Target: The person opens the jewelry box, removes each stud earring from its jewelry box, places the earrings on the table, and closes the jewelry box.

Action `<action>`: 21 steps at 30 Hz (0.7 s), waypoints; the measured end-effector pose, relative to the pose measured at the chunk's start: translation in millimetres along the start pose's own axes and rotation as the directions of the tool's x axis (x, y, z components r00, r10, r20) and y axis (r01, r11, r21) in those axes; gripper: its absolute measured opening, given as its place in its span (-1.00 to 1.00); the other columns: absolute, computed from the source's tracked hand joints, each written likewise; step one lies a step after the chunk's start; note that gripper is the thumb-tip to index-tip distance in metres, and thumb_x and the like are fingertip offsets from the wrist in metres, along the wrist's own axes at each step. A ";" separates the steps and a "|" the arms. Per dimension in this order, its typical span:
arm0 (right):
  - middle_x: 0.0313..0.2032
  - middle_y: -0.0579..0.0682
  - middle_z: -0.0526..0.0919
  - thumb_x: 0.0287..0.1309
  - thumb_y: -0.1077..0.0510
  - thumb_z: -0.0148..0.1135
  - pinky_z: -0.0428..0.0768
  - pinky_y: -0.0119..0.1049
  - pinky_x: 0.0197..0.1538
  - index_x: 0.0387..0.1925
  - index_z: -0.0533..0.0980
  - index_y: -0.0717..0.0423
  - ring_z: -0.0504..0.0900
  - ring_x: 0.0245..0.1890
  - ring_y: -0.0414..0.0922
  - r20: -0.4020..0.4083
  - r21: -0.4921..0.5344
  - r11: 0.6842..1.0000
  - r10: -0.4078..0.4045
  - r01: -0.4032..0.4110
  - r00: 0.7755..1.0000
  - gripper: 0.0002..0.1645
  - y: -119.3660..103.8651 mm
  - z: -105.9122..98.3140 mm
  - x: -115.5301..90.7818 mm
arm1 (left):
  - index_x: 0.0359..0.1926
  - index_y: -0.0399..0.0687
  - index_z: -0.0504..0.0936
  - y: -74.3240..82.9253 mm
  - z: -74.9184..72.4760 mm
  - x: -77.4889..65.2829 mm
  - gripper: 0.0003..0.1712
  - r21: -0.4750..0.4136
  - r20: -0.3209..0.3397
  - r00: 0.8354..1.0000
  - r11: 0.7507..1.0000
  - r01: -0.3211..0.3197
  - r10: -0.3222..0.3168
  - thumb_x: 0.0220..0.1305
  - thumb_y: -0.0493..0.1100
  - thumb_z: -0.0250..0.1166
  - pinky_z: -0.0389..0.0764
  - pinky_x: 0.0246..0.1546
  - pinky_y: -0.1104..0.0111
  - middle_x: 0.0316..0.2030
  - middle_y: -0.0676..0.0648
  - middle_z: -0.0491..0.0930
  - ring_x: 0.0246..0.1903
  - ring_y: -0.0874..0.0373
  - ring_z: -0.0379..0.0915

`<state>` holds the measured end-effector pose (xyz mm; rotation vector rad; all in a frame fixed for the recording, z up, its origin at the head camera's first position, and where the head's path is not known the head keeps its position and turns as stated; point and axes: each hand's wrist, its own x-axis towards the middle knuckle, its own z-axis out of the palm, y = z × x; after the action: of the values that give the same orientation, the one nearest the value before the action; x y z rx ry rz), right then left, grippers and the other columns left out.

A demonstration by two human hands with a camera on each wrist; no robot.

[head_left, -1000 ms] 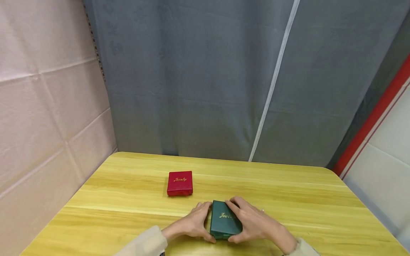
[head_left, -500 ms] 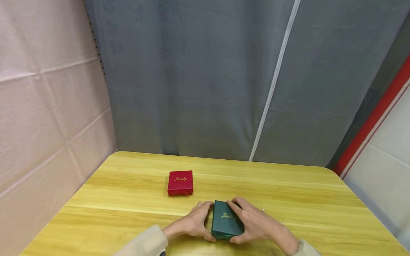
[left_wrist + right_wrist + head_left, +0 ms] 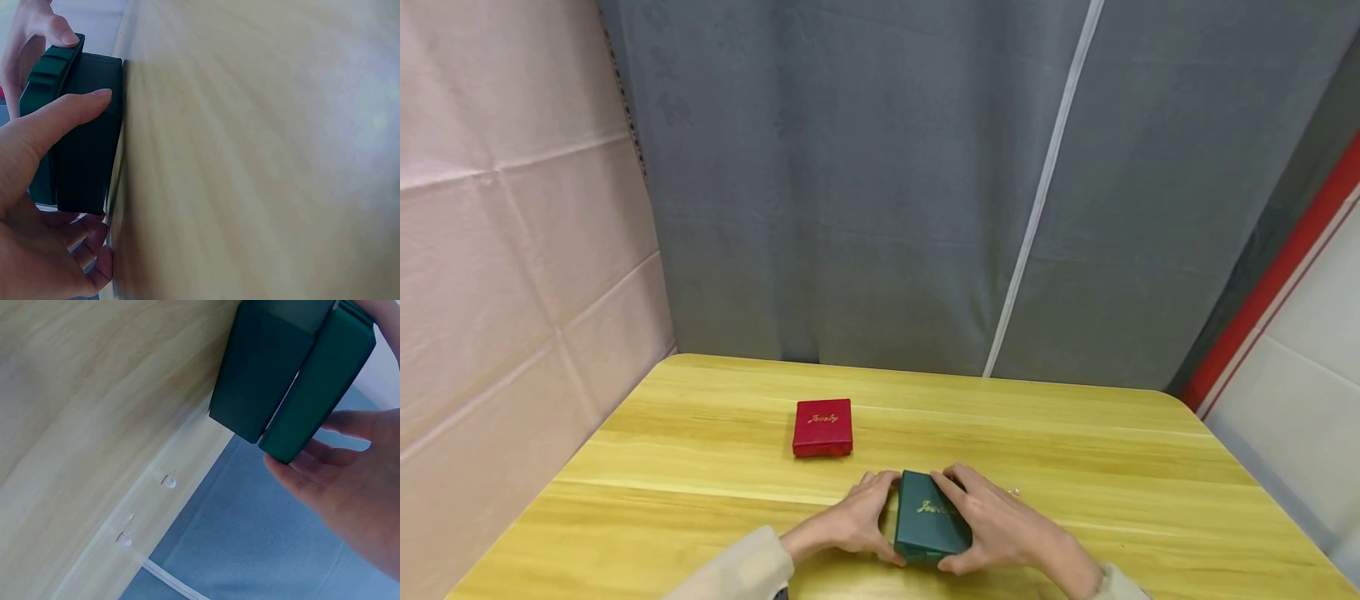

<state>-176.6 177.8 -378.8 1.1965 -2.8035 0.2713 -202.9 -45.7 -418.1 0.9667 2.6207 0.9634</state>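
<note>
A dark green jewelry box (image 3: 928,521) with gold lettering sits on the table between both hands. The left hand (image 3: 859,518) grips its left side; the left wrist view shows the thumb pressed along the lower part (image 3: 87,150) and fingers behind. From the right, the right hand (image 3: 1000,525) holds the lid (image 3: 322,387), thumb at the front edge and fingertips at the back. A narrow slit runs between lid and lower part in the right wrist view. The box's inside is hidden. Two small studs with clear round heads (image 3: 169,481), like earrings, lie on the table beyond the right hand.
A red jewelry box (image 3: 823,429) with gold lettering lies farther back and left on the wooden table (image 3: 1112,467). Behind the table hangs a grey curtain (image 3: 880,183); a pale cloth wall (image 3: 512,250) stands at the left.
The green box and right hand have shifted very slightly right since the first frame. Both hands keep their hold, and the red box stays where it was.
</note>
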 end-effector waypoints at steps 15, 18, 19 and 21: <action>-0.04 0.02 0.34 -0.17 -0.36 0.18 0.50 -0.29 -0.15 0.18 0.25 0.28 0.41 -0.15 -0.18 -0.002 0.004 1.000 0.021 -0.021 1.000 0.03 4.3 1.0 0.8 | 0.17 -0.23 0.18 0.0 0.5 -0.5 0.08 0.004 -0.013 1.000 1.000 0.006 -0.006 -0.38 0.04 0.51 0.29 0.03 0.27 -0.03 -0.03 0.35 -0.06 0.21 0.16; -0.03 0.04 0.34 -0.18 -0.33 0.21 0.49 -0.28 -0.15 0.18 0.25 0.30 0.41 -0.15 -0.18 -0.010 0.009 1.000 0.015 -0.015 1.000 0.02 4.7 0.5 1.7 | 0.17 -0.24 0.18 0.1 0.5 -0.7 0.08 0.005 -0.015 1.000 1.000 0.001 -0.001 -0.39 0.04 0.52 0.30 0.02 0.29 -0.03 -0.03 0.35 -0.07 0.21 0.16; -0.03 0.04 0.35 -0.18 -0.32 0.22 0.49 -0.28 -0.15 0.17 0.25 0.30 0.41 -0.15 -0.18 -0.013 0.011 1.000 0.015 -0.015 1.000 0.02 4.9 0.3 1.9 | 0.17 -0.24 0.18 0.1 0.5 -0.7 0.08 0.007 -0.015 1.000 1.000 0.000 0.000 -0.39 0.04 0.52 0.29 0.02 0.29 -0.03 -0.03 0.36 -0.07 0.21 0.16; -0.03 0.04 0.35 -0.19 -0.32 0.23 0.49 -0.28 -0.15 0.17 0.25 0.31 0.41 -0.15 -0.18 -0.013 0.017 1.000 0.014 -0.014 1.000 0.03 5.3 0.0 2.1 | 0.17 -0.24 0.18 0.2 0.6 -0.4 0.08 0.011 -0.014 1.000 1.000 -0.002 0.002 -0.39 0.04 0.52 0.29 0.03 0.29 -0.03 -0.03 0.36 -0.06 0.21 0.16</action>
<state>-181.9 179.8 -379.2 1.1743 -2.8051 0.3035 -202.3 -45.6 -418.4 0.9686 2.6393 0.9604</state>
